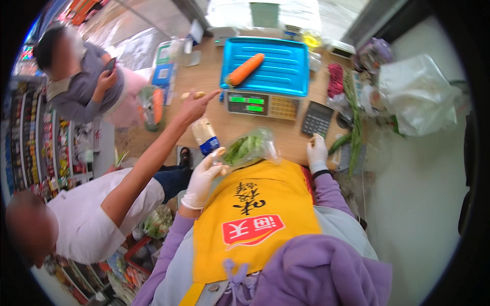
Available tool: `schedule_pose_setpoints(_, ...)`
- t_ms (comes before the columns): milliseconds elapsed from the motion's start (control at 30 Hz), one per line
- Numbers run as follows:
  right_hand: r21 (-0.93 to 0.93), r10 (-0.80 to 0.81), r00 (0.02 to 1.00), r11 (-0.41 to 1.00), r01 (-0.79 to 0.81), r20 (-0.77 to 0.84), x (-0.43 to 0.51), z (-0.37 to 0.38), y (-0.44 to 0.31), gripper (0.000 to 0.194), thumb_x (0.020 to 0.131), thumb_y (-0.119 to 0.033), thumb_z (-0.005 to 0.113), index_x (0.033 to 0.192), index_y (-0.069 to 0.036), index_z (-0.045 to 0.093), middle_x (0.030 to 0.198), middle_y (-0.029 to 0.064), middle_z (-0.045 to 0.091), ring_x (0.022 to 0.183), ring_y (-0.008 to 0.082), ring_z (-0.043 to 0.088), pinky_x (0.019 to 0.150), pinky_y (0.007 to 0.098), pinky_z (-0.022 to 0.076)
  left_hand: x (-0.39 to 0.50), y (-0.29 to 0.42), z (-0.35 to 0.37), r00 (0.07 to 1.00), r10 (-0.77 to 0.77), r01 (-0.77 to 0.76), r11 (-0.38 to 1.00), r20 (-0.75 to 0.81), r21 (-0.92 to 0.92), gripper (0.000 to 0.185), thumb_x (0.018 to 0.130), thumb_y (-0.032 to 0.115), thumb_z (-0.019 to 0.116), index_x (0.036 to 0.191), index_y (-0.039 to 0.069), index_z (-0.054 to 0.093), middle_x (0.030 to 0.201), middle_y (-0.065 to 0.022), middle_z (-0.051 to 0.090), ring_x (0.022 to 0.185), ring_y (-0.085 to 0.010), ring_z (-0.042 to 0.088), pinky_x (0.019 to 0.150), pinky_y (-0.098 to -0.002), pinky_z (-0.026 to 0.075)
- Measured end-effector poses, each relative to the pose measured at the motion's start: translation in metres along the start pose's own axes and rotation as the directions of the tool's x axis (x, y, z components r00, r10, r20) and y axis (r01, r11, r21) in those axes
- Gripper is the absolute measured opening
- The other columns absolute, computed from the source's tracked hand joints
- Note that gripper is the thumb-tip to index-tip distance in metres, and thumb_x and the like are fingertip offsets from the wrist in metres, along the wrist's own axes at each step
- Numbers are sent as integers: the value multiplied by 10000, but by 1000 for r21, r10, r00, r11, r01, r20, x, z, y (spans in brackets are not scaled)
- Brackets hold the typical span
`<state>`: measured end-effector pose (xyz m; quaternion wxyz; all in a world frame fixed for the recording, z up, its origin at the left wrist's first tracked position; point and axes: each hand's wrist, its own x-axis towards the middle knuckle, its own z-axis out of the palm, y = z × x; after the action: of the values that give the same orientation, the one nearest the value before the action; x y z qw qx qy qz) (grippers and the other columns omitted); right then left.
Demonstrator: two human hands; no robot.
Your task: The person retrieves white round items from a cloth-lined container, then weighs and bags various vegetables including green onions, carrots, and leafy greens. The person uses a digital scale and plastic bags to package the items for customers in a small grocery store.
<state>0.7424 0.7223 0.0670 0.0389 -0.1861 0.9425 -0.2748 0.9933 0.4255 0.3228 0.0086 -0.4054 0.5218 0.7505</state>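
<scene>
My left hand [201, 179], in a white glove with bared fingertips, grips the gathered side of a clear plastic bag [271, 143] at the table's near edge. Green leafy vegetables [243, 149] lie inside the bag. My right hand [317, 155], gloved likewise, rests near the lower edge of a black calculator [317, 118] with its fingers bunched together; nothing shows in them. Ahead, an orange carrot [245, 70] lies on the blue tray [283, 67] of a digital scale [264, 104] with lit green displays.
At left, a person's arm [153, 151] reaches over the table [206, 72], finger pointing. Beyond stands another person [92, 76] holding a phone. A packet [205, 135] lies beside the greens; bagged carrots [153, 107] sit farther left. Long green beans [354, 122] and a cucumber [340, 143] lie right.
</scene>
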Motion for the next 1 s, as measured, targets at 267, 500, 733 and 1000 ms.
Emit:
schedule_pose_setpoints(267,-8,99,988,995,-99,116,-13,-5,5,208,893,-247,667,885,-40,657,1359,174,610,1100,361,639,941,444,516,6,4,8,1000,-18,18,1000,-2,7,486,970,37,524,1454,0,499,839,34,543,836,-64,564,862,-200,451)
schedule_pose_setpoints(500,-58,90,994,995,-87,57,-9,-11,-1,215,892,-235,653,880,-21,649,1431,190,547,1082,380,639,895,455,534,9,1,5,999,-38,38,998,-7,56,479,982,57,527,1458,9,498,845,21,557,844,-77,569,876,-213,448)
schedule_pose_setpoints(733,-57,199,969,980,-192,147,0,-9,-3,176,882,-202,659,827,-38,626,1423,134,575,1024,350,669,866,435,541,4,3,4,999,-41,41,999,0,-22,471,1000,62,519,1467,13,489,880,-12,603,903,-107,599,962,-258,454)
schedule_pose_setpoints(1000,-25,76,976,997,-73,203,-10,-1,-16,191,881,-217,636,861,-29,666,1425,147,565,999,369,667,864,467,542,3,4,9,1000,-29,28,999,-12,-42,498,971,20,523,1467,-1,480,851,32,510,856,-76,577,924,-237,468)
